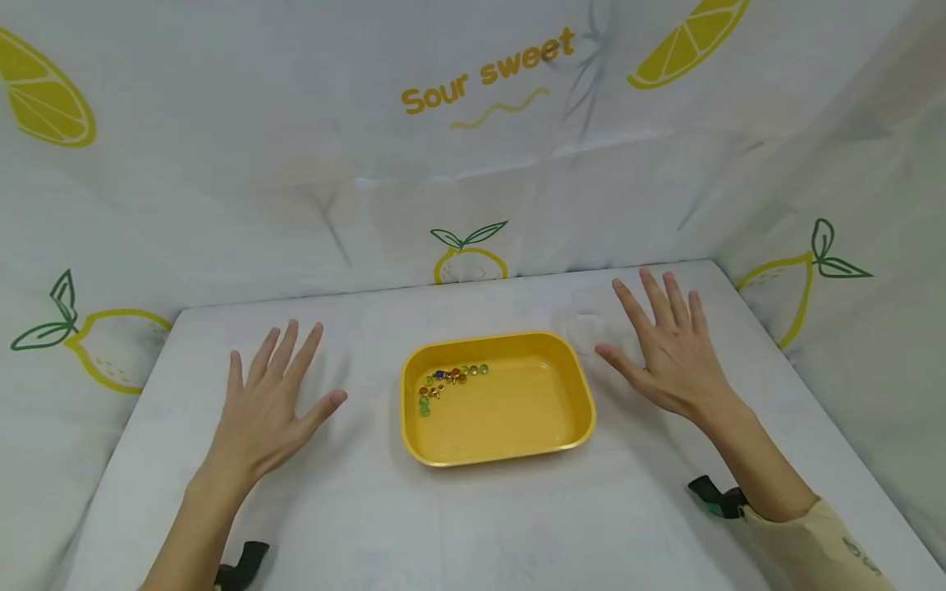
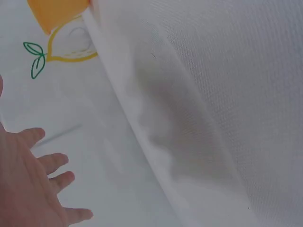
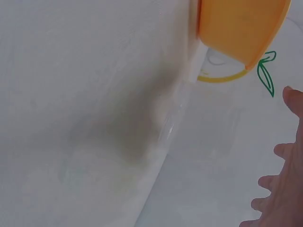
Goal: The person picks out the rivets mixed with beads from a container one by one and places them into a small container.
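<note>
A yellow rectangular tray (image 1: 510, 419) lies between the two hands. Small green, amber and blue beads (image 1: 451, 377), with some gold-coloured pieces among them, cluster in its back left corner. My left hand (image 1: 269, 410) hovers to the tray's left with fingers spread and holds nothing. On the other side, my right hand (image 1: 668, 357) is likewise spread and empty. A clear see-through container (image 3: 171, 125) sits on the table just behind the tray's right end, close to the right fingertips. Both wrist views catch part of the tray's orange-looking side and the spread fingers.
A white cloth covers the table (image 1: 473, 525). Behind it and at both sides hang white curtains (image 1: 259, 180) printed with lemons and the words "Sour sweet". Dark straps or mounts (image 1: 717, 497) show at both wrists.
</note>
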`<state>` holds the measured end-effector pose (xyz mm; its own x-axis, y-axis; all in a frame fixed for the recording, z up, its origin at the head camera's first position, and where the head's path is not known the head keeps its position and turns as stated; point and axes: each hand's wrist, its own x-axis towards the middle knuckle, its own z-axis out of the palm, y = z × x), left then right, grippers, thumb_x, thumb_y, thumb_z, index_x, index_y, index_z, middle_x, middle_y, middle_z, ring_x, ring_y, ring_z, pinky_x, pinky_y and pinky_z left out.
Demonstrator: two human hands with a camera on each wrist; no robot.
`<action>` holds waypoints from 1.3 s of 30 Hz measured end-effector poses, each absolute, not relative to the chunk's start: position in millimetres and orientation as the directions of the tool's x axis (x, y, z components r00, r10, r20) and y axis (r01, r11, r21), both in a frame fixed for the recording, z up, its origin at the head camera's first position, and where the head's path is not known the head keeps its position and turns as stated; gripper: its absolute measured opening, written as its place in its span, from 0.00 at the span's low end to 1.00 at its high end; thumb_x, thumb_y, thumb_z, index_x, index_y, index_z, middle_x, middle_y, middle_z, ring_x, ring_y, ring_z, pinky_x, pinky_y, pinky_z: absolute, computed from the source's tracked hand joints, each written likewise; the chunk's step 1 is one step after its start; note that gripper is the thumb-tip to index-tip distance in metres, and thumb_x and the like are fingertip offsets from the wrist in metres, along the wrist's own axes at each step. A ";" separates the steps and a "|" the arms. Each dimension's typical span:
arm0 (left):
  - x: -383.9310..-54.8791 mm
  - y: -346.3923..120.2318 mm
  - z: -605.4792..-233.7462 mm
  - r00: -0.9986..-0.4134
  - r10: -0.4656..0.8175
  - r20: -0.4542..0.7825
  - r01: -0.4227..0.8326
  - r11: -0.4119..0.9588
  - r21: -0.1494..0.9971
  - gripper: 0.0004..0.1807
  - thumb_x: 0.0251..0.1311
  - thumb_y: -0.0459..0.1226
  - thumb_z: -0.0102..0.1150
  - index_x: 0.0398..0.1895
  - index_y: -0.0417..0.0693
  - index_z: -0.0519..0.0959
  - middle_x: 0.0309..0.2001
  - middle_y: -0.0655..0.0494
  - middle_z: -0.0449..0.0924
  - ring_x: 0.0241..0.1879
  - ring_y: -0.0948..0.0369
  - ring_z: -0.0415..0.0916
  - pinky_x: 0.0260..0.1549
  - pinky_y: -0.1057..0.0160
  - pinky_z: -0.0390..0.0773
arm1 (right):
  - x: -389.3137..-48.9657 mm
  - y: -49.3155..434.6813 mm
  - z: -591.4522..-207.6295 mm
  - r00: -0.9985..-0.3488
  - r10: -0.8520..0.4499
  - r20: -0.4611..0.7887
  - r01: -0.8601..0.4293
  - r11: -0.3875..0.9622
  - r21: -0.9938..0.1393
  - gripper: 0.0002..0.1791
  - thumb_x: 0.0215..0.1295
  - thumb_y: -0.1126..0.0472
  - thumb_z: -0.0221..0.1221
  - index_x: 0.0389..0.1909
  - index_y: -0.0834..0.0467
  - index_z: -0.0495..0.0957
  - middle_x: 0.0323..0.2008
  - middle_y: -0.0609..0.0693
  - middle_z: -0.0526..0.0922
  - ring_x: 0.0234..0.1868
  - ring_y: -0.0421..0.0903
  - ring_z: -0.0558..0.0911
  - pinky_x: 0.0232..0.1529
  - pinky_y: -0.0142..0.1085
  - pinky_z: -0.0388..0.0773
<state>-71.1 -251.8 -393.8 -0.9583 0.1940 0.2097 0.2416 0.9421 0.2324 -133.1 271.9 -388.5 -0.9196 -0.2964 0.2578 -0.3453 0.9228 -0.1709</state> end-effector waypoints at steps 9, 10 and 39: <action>-65.3 -246.7 -392.9 -0.959 0.218 0.180 0.271 0.888 0.370 0.41 0.77 0.57 0.57 0.85 0.50 0.62 0.81 0.38 0.66 0.78 0.33 0.64 0.69 0.23 0.65 | -133.8 261.2 -384.1 -0.882 -0.317 0.349 -0.414 0.875 -0.251 0.43 0.74 0.43 0.64 0.84 0.53 0.62 0.85 0.65 0.58 0.84 0.72 0.56 0.76 0.78 0.56; -64.4 -246.0 -392.4 -0.962 0.217 0.163 0.265 0.881 0.392 0.39 0.78 0.56 0.56 0.84 0.49 0.64 0.81 0.38 0.67 0.78 0.34 0.65 0.68 0.24 0.66 | -133.9 259.6 -383.6 -0.877 -0.319 0.358 -0.422 0.869 -0.258 0.43 0.72 0.45 0.66 0.83 0.53 0.63 0.84 0.65 0.60 0.83 0.72 0.58 0.74 0.79 0.58; -33.3 -196.8 -386.3 -0.927 0.236 -0.292 -0.141 0.501 0.854 0.17 0.70 0.34 0.66 0.60 0.43 0.78 0.43 0.50 0.91 0.39 0.54 0.87 0.41 0.65 0.87 | -134.7 199.9 -366.1 -0.819 -0.463 0.339 -0.561 0.523 -0.642 0.19 0.70 0.67 0.70 0.60 0.56 0.83 0.58 0.52 0.87 0.57 0.50 0.83 0.53 0.43 0.88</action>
<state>-33.3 -196.8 -386.3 -0.9269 0.2358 -0.2919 -0.1414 0.5010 0.8538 -134.7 199.9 -366.1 -0.8191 -0.4628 0.3388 -0.5610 0.5231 -0.6416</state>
